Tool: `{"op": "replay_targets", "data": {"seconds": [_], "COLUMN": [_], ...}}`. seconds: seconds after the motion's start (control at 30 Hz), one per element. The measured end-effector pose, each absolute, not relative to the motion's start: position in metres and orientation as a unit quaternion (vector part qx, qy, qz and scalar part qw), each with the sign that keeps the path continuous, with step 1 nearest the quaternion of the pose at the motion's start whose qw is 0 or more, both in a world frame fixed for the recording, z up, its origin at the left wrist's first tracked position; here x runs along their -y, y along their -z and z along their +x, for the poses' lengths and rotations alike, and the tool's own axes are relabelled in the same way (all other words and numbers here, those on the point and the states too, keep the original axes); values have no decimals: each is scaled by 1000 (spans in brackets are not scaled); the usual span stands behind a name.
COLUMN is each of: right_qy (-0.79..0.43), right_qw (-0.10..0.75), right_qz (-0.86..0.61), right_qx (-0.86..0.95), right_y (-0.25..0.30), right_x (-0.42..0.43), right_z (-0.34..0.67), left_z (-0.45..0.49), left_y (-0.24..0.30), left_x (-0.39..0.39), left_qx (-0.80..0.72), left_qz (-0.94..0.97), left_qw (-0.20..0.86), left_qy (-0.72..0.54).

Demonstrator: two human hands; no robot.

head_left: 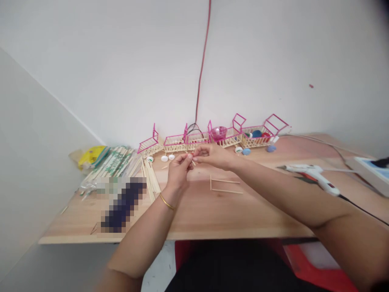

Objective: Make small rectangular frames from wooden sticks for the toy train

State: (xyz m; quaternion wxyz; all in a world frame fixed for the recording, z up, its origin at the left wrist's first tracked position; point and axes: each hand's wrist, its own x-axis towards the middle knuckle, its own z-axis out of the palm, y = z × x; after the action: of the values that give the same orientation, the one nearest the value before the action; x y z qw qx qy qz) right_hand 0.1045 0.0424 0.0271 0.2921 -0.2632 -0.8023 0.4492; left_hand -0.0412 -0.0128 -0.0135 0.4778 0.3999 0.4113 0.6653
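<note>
My left hand [180, 169] and my right hand [212, 155] meet above the middle of the wooden table [194, 219]. Both pinch a short thin wooden stick [192, 158] between their fingertips. A gold bangle sits on my left wrist. Just right of my hands a U-shaped frame of glued sticks [223, 185] lies flat on the table. Loose sticks [150, 178] lie in a pile left of my left hand.
A row of stick models with pink frames [212, 138] stands along the wall, with bottle caps [243, 151] around it. A white glue gun [316, 175] lies at the right, its cable running off. Packets of sticks [115, 162] and a yellow bag [91, 156] lie at the left.
</note>
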Motion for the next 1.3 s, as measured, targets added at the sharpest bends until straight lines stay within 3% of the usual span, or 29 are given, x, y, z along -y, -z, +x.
{"op": "replay_targets", "data": {"seconds": [0.17,0.4,0.63,0.77,0.9,1.07,1.3], "right_qy": [-479,-453,-465,-444,-404,-357,-365], "right_qw": [249,187,177,187,189,165,154], "right_qz": [-292,-477,-516,-524,-541,-560,-565], "right_qx": [789,729,697,702,713,730,724], "right_y": [-26,7,24,28,33,31,26], "right_x": [-28,2,18,16,16,17,17], "right_z": [142,229,239,234,232,228,227], "left_z": [-27,-31,-27,-28,-23,-6,-2], "left_y": [19,25,25,24,26,29,31], "left_x": [18,17,22,23,23,32,36], "left_qx": [-458,-596,-649,-637,-528,-397,-379], "left_qz": [498,689,738,750,810,869,878], "left_qw": [449,236,115,68,25,55,76], "left_qy": [-583,-338,-147,-167,-256,-291,-281]}}
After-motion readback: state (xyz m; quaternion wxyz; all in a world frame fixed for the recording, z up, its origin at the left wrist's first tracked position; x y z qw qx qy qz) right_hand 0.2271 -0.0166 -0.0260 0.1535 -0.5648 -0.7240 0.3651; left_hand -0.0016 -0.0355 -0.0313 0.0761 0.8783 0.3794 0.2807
